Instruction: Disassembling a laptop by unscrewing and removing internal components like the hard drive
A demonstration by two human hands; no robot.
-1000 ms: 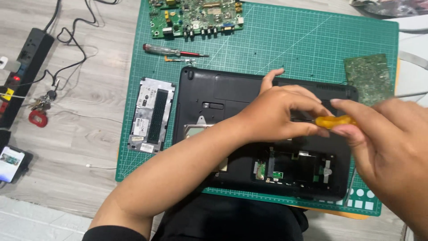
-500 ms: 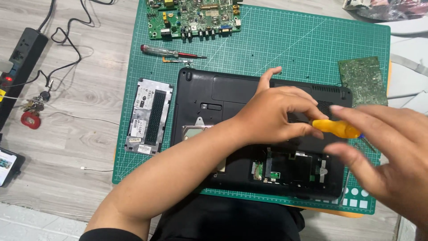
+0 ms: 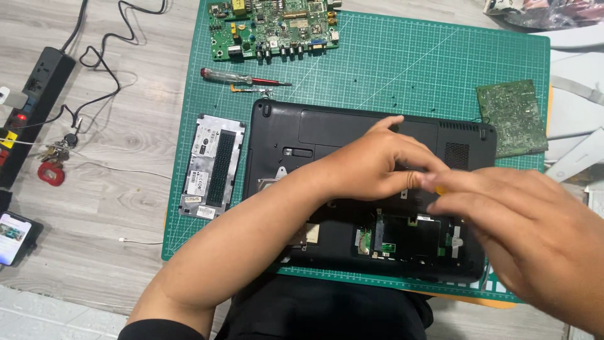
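A black laptop (image 3: 340, 135) lies upside down on a green cutting mat (image 3: 402, 63), its lower bay open and showing small green boards. My left hand (image 3: 371, 164) rests on the laptop's underside with fingers spread toward the right. My right hand (image 3: 522, 220) hovers over the laptop's right part, blurred, fingers curled around an orange-handled screwdriver (image 3: 441, 188) of which only a sliver shows between the fingers of both hands. Its tip is hidden.
A removed black cover panel (image 3: 212, 165) lies left of the laptop. A red-handled screwdriver (image 3: 242, 77) and a large green circuit board (image 3: 274, 25) sit at the mat's top; a smaller board (image 3: 511, 116) at right. Power strip (image 3: 31, 107), keys (image 3: 53, 160) and phone (image 3: 14, 230) lie on the floor at left.
My right hand has closed over the orange screwdriver handle and shifted left toward my left hand, so the handle is almost hidden. My left hand stays on the laptop.
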